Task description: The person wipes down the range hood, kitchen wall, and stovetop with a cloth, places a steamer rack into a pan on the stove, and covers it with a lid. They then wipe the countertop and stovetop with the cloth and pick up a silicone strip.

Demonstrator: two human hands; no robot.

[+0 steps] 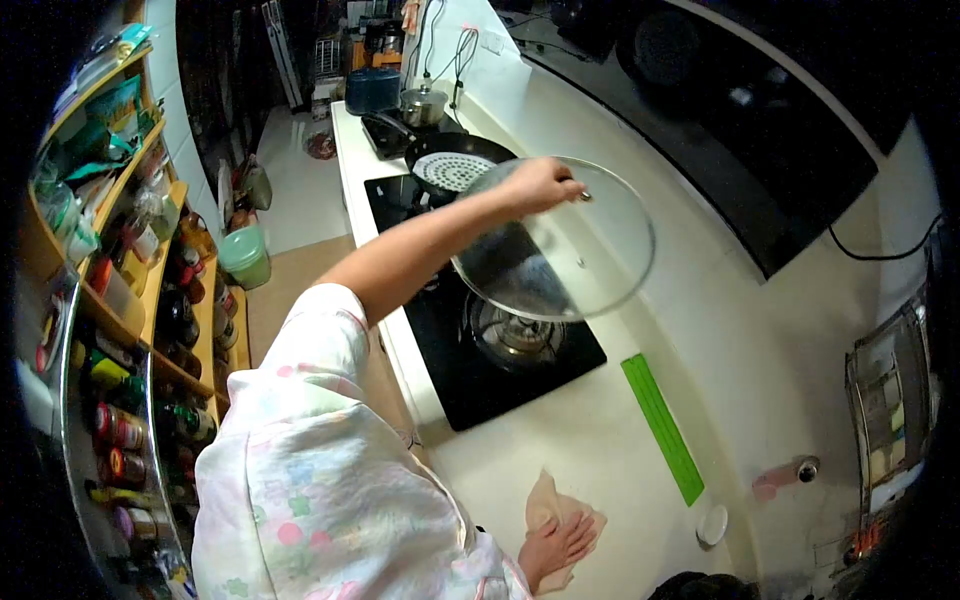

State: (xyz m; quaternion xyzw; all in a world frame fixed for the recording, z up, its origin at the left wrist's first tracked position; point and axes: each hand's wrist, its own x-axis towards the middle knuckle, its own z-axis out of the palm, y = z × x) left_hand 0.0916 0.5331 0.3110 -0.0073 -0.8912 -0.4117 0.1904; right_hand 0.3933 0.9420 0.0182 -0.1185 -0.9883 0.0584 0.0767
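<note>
My left hand point(545, 186) is closed around the knob of a large glass lid point(610, 290) with a metal rim, held above the black gas stove point(450, 390). The near burner point(515, 335) shows partly below the lid. Just beyond my hand a dark wok point(500, 150) sits on the stove, with a round perforated steamer plate point(450, 171) in it. My right hand point(556, 547) lies flat on a pale pink cloth point(543, 496) on the counter, fingers stretched out.
A green strip point(662, 430) and a small white round lid point(712, 525) lie along the wall side of the counter point(480, 470). A metal pot point(423, 104) and a blue pot point(372, 92) stand farther back. Shelves of jars point(120, 425) line the left. A dark range hood point(700, 120) overhangs the right.
</note>
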